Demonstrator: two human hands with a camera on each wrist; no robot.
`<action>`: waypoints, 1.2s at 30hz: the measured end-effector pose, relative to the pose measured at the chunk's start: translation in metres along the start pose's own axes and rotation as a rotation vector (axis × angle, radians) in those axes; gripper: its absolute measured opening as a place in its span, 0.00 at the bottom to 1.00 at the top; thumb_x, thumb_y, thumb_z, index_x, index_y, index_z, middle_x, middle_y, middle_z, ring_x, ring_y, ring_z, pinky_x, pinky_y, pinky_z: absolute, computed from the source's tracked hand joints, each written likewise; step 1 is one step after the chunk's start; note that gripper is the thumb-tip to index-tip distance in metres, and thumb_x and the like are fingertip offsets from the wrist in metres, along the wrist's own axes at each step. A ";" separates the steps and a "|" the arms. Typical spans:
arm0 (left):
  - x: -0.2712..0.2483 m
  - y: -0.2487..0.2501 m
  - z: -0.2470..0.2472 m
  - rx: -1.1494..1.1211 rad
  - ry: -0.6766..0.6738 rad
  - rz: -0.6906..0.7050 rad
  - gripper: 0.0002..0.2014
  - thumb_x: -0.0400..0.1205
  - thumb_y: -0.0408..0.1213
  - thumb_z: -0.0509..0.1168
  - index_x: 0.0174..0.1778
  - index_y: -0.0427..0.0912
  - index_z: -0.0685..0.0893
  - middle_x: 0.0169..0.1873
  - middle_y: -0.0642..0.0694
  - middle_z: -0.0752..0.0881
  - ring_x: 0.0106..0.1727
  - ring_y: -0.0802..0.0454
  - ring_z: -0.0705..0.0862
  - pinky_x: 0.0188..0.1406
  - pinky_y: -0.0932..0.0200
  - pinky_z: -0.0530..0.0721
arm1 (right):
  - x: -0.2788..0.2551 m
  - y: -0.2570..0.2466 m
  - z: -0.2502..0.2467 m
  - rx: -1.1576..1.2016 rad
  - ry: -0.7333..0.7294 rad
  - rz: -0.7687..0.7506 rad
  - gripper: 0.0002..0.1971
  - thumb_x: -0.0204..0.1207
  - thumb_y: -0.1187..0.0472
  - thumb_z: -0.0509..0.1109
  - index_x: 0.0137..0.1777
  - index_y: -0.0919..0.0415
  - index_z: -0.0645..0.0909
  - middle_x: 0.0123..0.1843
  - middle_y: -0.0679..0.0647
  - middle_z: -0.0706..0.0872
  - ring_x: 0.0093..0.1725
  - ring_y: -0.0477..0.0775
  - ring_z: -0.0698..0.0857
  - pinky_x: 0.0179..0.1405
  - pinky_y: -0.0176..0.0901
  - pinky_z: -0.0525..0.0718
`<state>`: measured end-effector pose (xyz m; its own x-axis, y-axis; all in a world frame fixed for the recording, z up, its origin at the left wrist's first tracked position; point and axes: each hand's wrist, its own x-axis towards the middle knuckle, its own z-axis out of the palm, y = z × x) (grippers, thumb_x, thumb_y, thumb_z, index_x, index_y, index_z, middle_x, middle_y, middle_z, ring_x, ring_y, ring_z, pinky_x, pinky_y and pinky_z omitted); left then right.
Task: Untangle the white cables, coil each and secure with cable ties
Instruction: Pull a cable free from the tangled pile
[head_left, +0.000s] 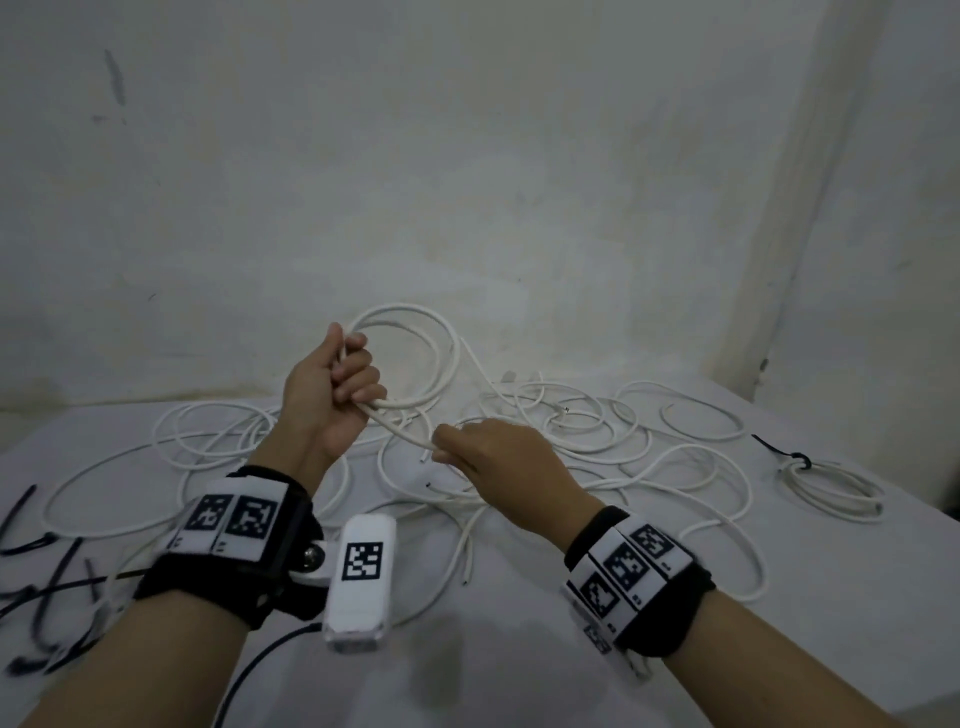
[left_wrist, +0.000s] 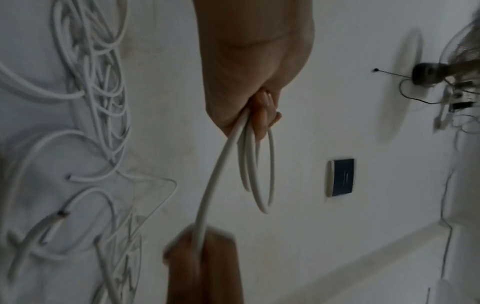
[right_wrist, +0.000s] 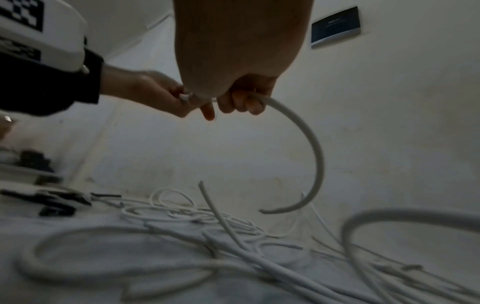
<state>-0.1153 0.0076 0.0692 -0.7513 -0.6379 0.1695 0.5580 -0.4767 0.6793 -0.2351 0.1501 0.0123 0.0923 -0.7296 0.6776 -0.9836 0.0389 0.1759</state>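
L fingers: curled tight round several turns of white cable; the left hand (head_left: 332, 395) gripped a part-made coil (head_left: 410, 358), raised above the tangle (head_left: 519, 441).
R fingers: pinched the same cable a short way down from the coil; the right hand (head_left: 498, 457) sat just right of & below the L hand, over the tangle's middle.
Cable betw. hands: one strand (head_left: 400, 428) ran taut-ish from L fist to R pinch; past the R hand it curved down toward the tangle, seen in the R wrist view.
Why held so: prob. L hand kept the finished loops together while the R fed in the next turn; lifting the coil kept it clear of the loose loops.
Tangle: many white loops, crossing, spread on the white table (head_left: 467, 675); several cut ends showed.
In the way: loops under & beside the R hand could snag the fed length, I'd judge.
Right of tangle: one finished coil (head_left: 831, 488), bound w/ a black tie, well apart.
Left of tangle: loose black cable ties (head_left: 47, 566) at the table edge.
Behind tangle: plain pale wall (head_left: 467, 156).
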 end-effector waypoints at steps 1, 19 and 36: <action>0.000 0.003 -0.001 0.008 -0.005 0.012 0.19 0.88 0.47 0.47 0.33 0.45 0.69 0.11 0.54 0.63 0.09 0.59 0.60 0.11 0.72 0.60 | -0.004 0.007 0.000 -0.036 0.012 -0.024 0.12 0.80 0.50 0.55 0.42 0.55 0.73 0.26 0.50 0.76 0.24 0.53 0.76 0.22 0.36 0.59; -0.017 -0.012 0.008 0.420 -0.248 -0.373 0.16 0.79 0.46 0.56 0.26 0.44 0.70 0.16 0.54 0.61 0.11 0.64 0.58 0.09 0.70 0.56 | 0.003 0.022 -0.021 1.276 0.382 1.081 0.16 0.79 0.77 0.58 0.63 0.63 0.65 0.43 0.59 0.84 0.34 0.52 0.86 0.37 0.42 0.86; -0.016 -0.021 0.008 0.514 -0.168 -0.261 0.21 0.80 0.43 0.41 0.45 0.34 0.75 0.22 0.45 0.69 0.14 0.59 0.58 0.15 0.69 0.53 | 0.026 -0.008 -0.025 1.347 -0.088 0.712 0.16 0.87 0.56 0.54 0.54 0.65 0.80 0.26 0.47 0.66 0.24 0.42 0.64 0.24 0.33 0.62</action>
<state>-0.1173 0.0323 0.0579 -0.9092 -0.4152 0.0326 0.1372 -0.2247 0.9647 -0.2206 0.1479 0.0457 -0.4075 -0.8673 0.2859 -0.2269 -0.2071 -0.9517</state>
